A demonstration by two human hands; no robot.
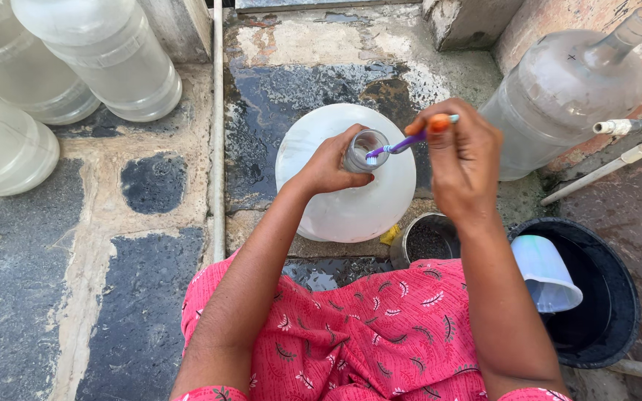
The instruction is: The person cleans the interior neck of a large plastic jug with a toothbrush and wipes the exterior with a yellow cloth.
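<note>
Pink patterned cloth [380, 334] covers the lap nearest the lens. Far left, three clear jugs [61, 67] lie on the stone floor [143, 297]. At centre stands a white translucent water jug [343, 193] (its neck points up at the camera) on wet paving. Curled fingers of the left hand [330, 163] grip that neck. Gripping a purple toothbrush [403, 143], the right hand [462, 160] sets its bristles at the rim. Right of it, a black bucket [611, 297] holds a pale cup [548, 275].

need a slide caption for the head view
Left hand grips the white plastic jug's neck while right hand works a purple toothbrush at it.
</note>
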